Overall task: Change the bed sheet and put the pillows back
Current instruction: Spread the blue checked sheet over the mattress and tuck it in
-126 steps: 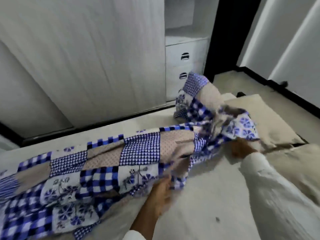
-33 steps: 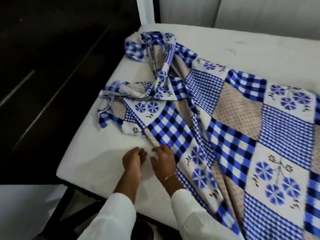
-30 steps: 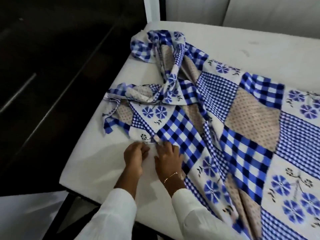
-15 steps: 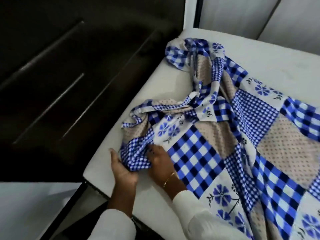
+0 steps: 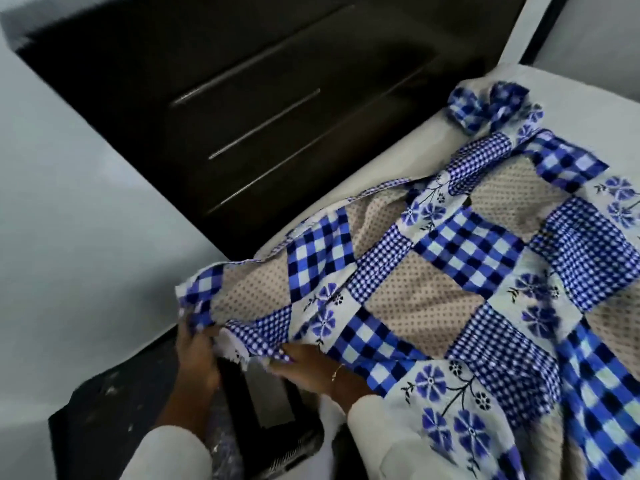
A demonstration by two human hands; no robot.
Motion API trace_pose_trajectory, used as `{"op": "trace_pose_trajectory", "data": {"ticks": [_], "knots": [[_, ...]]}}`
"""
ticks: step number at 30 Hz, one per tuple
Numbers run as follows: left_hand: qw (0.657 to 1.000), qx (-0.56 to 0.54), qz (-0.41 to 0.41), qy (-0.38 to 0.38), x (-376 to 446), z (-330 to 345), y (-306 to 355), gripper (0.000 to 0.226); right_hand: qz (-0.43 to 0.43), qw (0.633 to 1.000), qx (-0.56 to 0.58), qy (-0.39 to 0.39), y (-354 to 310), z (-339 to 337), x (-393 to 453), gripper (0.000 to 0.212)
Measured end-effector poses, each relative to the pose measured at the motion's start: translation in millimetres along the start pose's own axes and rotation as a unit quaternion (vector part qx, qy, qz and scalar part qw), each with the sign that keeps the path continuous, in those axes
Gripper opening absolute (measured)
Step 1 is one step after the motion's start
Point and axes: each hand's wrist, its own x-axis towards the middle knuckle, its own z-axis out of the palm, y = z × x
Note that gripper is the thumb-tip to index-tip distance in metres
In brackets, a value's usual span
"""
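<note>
A blue, white and beige patchwork bed sheet (image 5: 433, 292) lies spread over the near corner of the white mattress (image 5: 433, 133). Its far end is still bunched into a knot near the headboard side. My left hand (image 5: 197, 351) grips the sheet's corner at the mattress corner. My right hand (image 5: 304, 365) holds the sheet's near edge just to the right, fingers tucked under the cloth. Both wear white sleeves. No pillows are in view.
A dark wooden cabinet (image 5: 242, 98) with long metal handles stands along the mattress's left side. The pale floor (image 5: 69, 237) lies to the left. A dark bed frame part and a dark mat (image 5: 104, 410) sit below my hands.
The bunched sheet corner has been pulled out flat toward the near-left mattress corner. Both hands moved down over the mattress edge, holding the sheet's edge. The camera swung left.
</note>
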Motion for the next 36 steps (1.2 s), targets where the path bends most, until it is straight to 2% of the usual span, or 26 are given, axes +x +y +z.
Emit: {"op": "trace_pose_trajectory", "data": {"ticks": [2,3,4,6,7,8,9,10,12,15,16,18,20,22,24,26,30,32,34,36], "knots": [[0.998,0.066,-0.003,-0.008,-13,13,-6,0.045,-0.007,0.994,-0.016,0.108,8,2,-1,0.048],[0.996,0.092,0.001,0.012,-17,18,-13,0.042,-0.018,0.982,-0.057,0.18,14,0,2,0.047],[0.993,0.112,0.012,0.029,-23,26,-20,0.04,-0.026,0.952,-0.153,0.265,22,-4,4,0.044],[0.974,0.219,0.05,0.028,-36,44,-30,0.036,0.059,0.882,-0.299,0.36,30,-16,-8,0.032],[0.956,0.288,0.062,0.001,-42,54,-33,0.035,0.128,0.863,-0.329,0.361,34,-19,-14,0.038],[0.938,0.338,0.07,-0.031,-46,64,-38,0.034,0.193,0.869,-0.324,0.32,36,-23,-20,0.047],[0.926,0.366,0.066,-0.067,-54,75,-39,0.033,0.236,0.874,-0.325,0.274,42,-26,-25,0.051],[0.915,0.386,0.07,-0.093,-60,84,-41,0.033,0.244,0.876,-0.352,0.223,51,-29,-24,0.05],[0.896,0.41,0.1,-0.135,-70,99,-45,0.032,0.2,0.892,-0.378,0.149,59,-32,-19,0.041],[0.876,0.426,0.175,-0.142,-77,117,-37,0.027,0.129,0.941,-0.302,0.082,51,-39,-11,0.031],[0.872,0.425,0.203,-0.135,-78,124,-32,0.026,0.113,0.95,-0.274,0.093,47,-44,-12,0.031],[0.86,0.427,0.246,-0.132,-76,144,-19,0.024,0.108,0.949,-0.196,0.222,42,-65,-17,0.028],[0.843,0.433,0.281,-0.149,-68,174,-9,0.023,0.108,0.914,-0.123,0.371,41,-98,-21,0.022],[0.829,0.433,0.301,-0.188,-57,208,-2,0.022,0.101,0.885,-0.076,0.448,47,-134,-20,0.027],[0.808,0.442,0.319,-0.225,-47,247,5,0.022,0.097,0.868,-0.055,0.484,57,-175,-14,0.029],[0.782,0.459,0.344,-0.245,-36,282,11,0.025,0.102,0.837,-0.059,0.534,73,-214,-5,0.021],[0.729,0.494,0.369,-0.297,-5,364,22,0.045,0.133,0.753,-0.116,0.634,101,-304,12,0.014],[0.712,0.502,0.37,-0.322,6,404,34,0.036,0.168,0.721,-0.156,0.654,111,-347,11,0.021],[0.706,0.489,0.375,-0.349,16,446,45,0.038,0.199,0.682,-0.183,0.68,124,-392,1,0.021],[0.718,0.469,0.346,-0.38,22,486,57,0.035,0.234,0.651,-0.177,0.7,142,-429,-15,0.037]]}}
